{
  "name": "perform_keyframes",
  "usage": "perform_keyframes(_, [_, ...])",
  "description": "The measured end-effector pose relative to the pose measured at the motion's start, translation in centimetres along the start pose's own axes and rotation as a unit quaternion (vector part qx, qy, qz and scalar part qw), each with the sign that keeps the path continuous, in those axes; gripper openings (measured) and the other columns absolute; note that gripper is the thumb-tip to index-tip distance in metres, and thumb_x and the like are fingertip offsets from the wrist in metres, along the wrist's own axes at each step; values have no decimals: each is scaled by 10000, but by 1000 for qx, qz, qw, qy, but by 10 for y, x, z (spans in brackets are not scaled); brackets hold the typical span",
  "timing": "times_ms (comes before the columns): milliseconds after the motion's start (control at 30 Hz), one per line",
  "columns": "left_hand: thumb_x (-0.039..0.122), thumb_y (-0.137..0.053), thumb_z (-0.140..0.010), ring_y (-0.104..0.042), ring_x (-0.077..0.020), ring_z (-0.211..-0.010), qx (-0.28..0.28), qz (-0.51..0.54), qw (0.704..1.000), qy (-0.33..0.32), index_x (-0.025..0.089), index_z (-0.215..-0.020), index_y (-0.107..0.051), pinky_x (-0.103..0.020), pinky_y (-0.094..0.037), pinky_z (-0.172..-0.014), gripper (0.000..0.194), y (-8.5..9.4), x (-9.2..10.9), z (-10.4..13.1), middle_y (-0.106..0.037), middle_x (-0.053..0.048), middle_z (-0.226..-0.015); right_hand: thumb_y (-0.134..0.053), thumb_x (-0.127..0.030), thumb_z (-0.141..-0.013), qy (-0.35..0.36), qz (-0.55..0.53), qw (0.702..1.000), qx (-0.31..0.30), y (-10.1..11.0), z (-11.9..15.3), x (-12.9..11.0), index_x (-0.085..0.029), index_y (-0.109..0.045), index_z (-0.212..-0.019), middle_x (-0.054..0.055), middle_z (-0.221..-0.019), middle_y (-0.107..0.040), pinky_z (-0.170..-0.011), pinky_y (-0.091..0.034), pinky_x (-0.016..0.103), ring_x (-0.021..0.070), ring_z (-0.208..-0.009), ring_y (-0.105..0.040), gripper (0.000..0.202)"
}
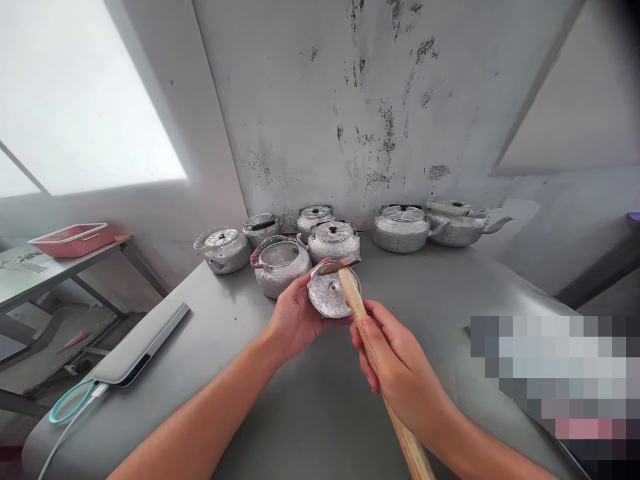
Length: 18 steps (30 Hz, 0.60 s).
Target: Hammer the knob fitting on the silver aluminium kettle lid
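My left hand (pixel 295 320) grips a round, hammered silver kettle lid (pixel 327 297) by its edge and tilts it toward me. A small hole shows near the lid's centre. In my right hand (pixel 390 350) is a hammer (pixel 356 297) with a pale wooden handle, my fingers wrapped round it. The metal hammer head lies over the upper rim of the lid; whether it touches is unclear. Just behind the lid stands an uncovered kettle (pixel 283 267) with a cord-wrapped handle, beside a lidded kettle (pixel 334 243).
More silver kettles stand along the wall, among them a lidded one (pixel 403 230) and a long-spouted one (pixel 457 223). A grey power bank (pixel 143 340) with a cable lies on the table's left. A pink basket (pixel 75 241) rests on a side table. The right corner is pixelated.
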State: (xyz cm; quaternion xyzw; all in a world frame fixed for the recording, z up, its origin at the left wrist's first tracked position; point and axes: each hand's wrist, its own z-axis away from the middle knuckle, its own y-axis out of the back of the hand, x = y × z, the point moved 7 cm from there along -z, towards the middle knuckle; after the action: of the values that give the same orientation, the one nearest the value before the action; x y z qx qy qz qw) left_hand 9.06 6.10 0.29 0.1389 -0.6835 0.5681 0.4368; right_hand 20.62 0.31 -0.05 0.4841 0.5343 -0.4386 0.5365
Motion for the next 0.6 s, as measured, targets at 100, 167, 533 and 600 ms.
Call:
perform_keyframes(100, [411, -461, -926, -650, -300, -1079, 30, 16, 999, -3, 177, -1250, -601, -475, -552, -894, 424, 8, 0, -2, -663, -117, -1232, -401, -455, -997, 1, -1, 1000, 15, 3, 1, 0, -261, -517, -910, -64, -732, -493, -389, -342, 218, 76, -435, -395, 243])
perform_keyframes(167, [415, -477, -916, -655, -306, -1071, 50, 27, 998, -14, 155, -1189, -618, -479, -554, -895, 403, 13, 1, -3, -674, -127, -1200, -412, -461, -993, 5, -6, 1000, 29, 5, 2, -1, -268, -532, -983, -62, -745, -506, -392, -350, 222, 77, -436, -402, 227])
perform_keyframes(533, [448, -594, -834, -601, -317, -1143, 39, -123, 989, -66, 165, -1269, -585, -377, -525, -846, 519, 14, 9, 1, -649, -147, -1215, -436, -478, -992, 13, -43, 997, 69, 13, 0, -4, -269, -504, -897, -71, -735, -525, -387, -356, 217, 69, -426, -441, 241])
perform_keyframes(600, [394, -732, -748, -545, -314, -1209, 89, -271, 949, -138, 228, -1336, -542, -377, -486, -917, 640, 18, 17, 4, -610, -113, -1271, -443, -464, -988, 11, -57, 995, 75, 14, -1, -3, -264, -489, -871, -72, -738, -526, -377, -359, 213, 65, -413, -440, 236])
